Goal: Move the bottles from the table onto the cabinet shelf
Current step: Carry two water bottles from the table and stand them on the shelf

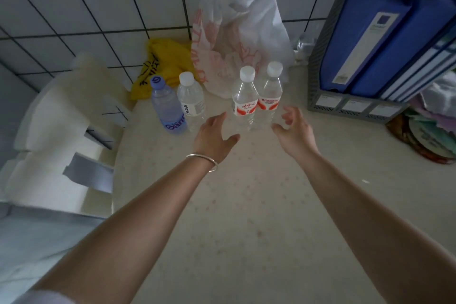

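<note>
Several water bottles stand upright on the beige table (246, 205). A blue-tinted bottle (167, 108) is leftmost, with a clear white-labelled bottle (191, 101) touching its right side. Two clear red-labelled bottles stand side by side further right, the left one (244, 101) and the right one (271, 94). My left hand (214, 138), with a silver bangle at the wrist, is open just in front of and left of the red-labelled pair. My right hand (293, 128) is open with curled fingers just right of that pair. Neither hand touches a bottle.
A white plastic bag (241, 32) and a yellow bag (160, 61) lie behind the bottles against the tiled wall. A grey file rack with blue binders (370, 57) stands at the right. A white cabinet (56, 131) sits left of the table. Clutter lies at the far right edge (424, 136).
</note>
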